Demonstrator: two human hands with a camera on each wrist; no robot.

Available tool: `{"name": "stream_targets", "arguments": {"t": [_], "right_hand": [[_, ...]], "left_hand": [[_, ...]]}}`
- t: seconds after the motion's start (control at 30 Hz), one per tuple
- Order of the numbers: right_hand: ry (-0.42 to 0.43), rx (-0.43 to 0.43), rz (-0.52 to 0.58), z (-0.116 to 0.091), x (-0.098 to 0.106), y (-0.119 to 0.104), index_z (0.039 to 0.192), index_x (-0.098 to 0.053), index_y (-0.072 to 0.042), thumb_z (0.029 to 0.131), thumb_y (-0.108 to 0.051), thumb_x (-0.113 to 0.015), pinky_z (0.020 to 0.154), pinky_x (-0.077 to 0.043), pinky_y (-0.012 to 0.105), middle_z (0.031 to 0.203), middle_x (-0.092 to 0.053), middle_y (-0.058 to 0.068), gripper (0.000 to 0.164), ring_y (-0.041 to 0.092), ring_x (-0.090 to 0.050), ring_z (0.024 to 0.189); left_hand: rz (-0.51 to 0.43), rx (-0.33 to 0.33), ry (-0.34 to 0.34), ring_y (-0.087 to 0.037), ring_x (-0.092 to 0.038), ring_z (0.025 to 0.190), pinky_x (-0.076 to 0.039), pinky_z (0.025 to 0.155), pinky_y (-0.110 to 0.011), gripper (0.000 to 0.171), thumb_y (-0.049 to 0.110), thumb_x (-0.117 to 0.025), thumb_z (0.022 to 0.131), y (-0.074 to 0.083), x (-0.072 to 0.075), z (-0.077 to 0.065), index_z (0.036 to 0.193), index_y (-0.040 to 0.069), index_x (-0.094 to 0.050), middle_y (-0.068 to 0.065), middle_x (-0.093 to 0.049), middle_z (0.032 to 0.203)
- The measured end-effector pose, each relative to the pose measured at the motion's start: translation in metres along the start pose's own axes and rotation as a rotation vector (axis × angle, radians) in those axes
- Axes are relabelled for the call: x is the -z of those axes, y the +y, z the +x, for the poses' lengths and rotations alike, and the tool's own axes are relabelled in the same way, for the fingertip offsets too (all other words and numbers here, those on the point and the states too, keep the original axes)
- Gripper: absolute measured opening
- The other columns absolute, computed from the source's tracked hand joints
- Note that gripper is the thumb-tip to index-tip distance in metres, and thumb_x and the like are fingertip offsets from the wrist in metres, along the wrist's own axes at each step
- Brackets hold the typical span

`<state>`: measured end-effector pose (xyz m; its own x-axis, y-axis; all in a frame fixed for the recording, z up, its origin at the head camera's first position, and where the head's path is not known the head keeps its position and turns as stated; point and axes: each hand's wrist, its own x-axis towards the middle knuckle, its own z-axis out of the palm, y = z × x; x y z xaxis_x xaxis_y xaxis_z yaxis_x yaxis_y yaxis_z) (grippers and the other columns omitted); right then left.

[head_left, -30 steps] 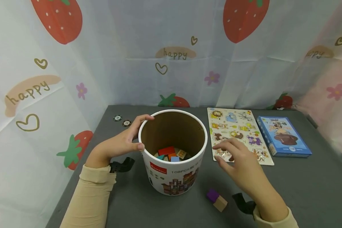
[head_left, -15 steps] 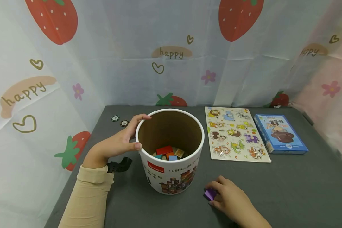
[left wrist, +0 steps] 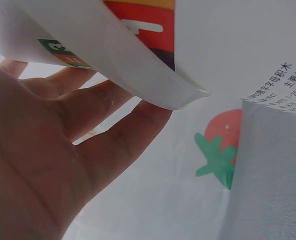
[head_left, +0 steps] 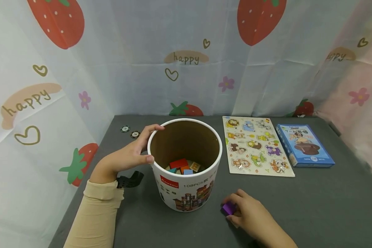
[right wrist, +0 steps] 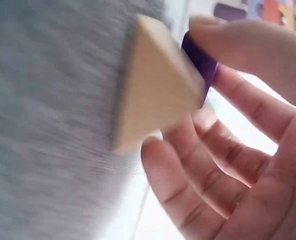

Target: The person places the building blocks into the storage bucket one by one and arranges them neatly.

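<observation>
On the left side of a white printed bucket (head_left: pixel 186 191), my left hand (head_left: pixel 130 155) grips the rim, thumb toward the front and fingers farther back. The left wrist view shows fingers along the bucket's outer wall. Several coloured wooden blocks, among them a red block (head_left: pixel 178 163), lie inside. To the right of the bucket, low over the table, my right hand (head_left: pixel 251 215) pinches a purple block (head_left: pixel 228 208) between thumb and fingers. A plain wooden triangular block (right wrist: pixel 157 87) sits against the purple one, mostly hidden by the hand in the head view.
A flat animal puzzle board (head_left: pixel 249 166) lies behind the right hand, with a blue box (head_left: pixel 307 146) to its right. Two round chips, one the patterned chip (head_left: pixel 125 128), lie at the table's back left. A strawberry-print curtain (head_left: pixel 186 86) hangs behind the grey table (head_left: pixel 331 206).
My right hand has come down and toward me from over the puzzle board to the purple block and taken hold of it. The left hand has stayed on the bucket's rim.
</observation>
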<state>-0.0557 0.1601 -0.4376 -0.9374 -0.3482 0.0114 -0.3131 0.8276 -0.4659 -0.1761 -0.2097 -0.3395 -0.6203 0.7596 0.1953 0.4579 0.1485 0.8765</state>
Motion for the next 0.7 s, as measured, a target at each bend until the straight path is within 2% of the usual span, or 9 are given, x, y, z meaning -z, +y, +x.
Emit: {"name": "stream_targets", "arguments": {"t": [0.1,0.27,0.43,0.5,0.6,0.7], "right_hand": [[0.062,0.003,0.036,0.002,0.015,-0.006,0.102,-0.065,-0.024,0.073,-0.018,-0.084,0.058,-0.043,0.023,0.088,-0.047,-0.009,0.035,0.006,-0.05,0.071],[0.283,0.027,0.067,0.013,0.058,-0.022,0.109,-0.062,-0.017,0.076,-0.013,-0.082,0.059,-0.048,0.024,0.099,-0.053,-0.004,0.039,0.011,-0.056,0.074],[0.533,0.146,0.122,0.027,0.103,-0.046,0.117,-0.059,-0.013,0.078,-0.01,-0.08,0.064,-0.051,0.02,0.108,-0.054,0.001,0.044,0.011,-0.061,0.082],[0.601,0.207,0.134,0.033,0.118,-0.056,0.119,-0.059,-0.012,0.079,-0.009,-0.079,0.068,-0.049,0.015,0.108,-0.053,0.001,0.044,0.009,-0.06,0.083],[0.626,0.308,0.145,0.044,0.136,-0.072,0.121,-0.061,-0.013,0.081,-0.007,-0.076,0.074,-0.048,0.015,0.111,-0.052,0.001,0.043,0.008,-0.058,0.086],[0.555,0.383,0.128,0.058,0.142,-0.088,0.12,-0.063,-0.015,0.083,-0.009,-0.075,0.076,-0.05,0.02,0.112,-0.051,0.001,0.039,0.01,-0.056,0.085]], "left_hand": [[-0.001,0.004,0.003,-0.044,-0.035,0.126,-0.046,0.087,-0.057,0.093,0.063,-0.063,0.081,0.0,0.0,0.0,0.146,0.021,-0.012,-0.016,-0.022,0.143],[0.002,0.011,0.013,-0.044,-0.036,0.125,-0.047,0.087,-0.056,0.092,0.064,-0.063,0.08,0.001,0.0,-0.001,0.146,0.022,-0.012,-0.016,-0.023,0.142],[0.015,0.017,0.018,-0.042,-0.035,0.126,-0.046,0.088,-0.055,0.093,0.065,-0.063,0.079,0.002,0.0,-0.002,0.145,0.024,-0.013,-0.014,-0.023,0.143],[0.013,0.019,0.014,-0.04,-0.034,0.127,-0.045,0.089,-0.055,0.093,0.065,-0.063,0.079,0.002,0.0,-0.001,0.146,0.024,-0.013,-0.013,-0.023,0.143],[0.005,0.016,0.009,-0.041,-0.033,0.128,-0.045,0.089,-0.056,0.093,0.065,-0.063,0.079,0.002,0.0,-0.001,0.146,0.024,-0.013,-0.014,-0.023,0.143],[0.0,0.014,0.008,-0.043,-0.034,0.127,-0.045,0.089,-0.057,0.094,0.066,-0.063,0.079,0.002,0.0,-0.002,0.146,0.023,-0.013,-0.015,-0.023,0.144]]}}
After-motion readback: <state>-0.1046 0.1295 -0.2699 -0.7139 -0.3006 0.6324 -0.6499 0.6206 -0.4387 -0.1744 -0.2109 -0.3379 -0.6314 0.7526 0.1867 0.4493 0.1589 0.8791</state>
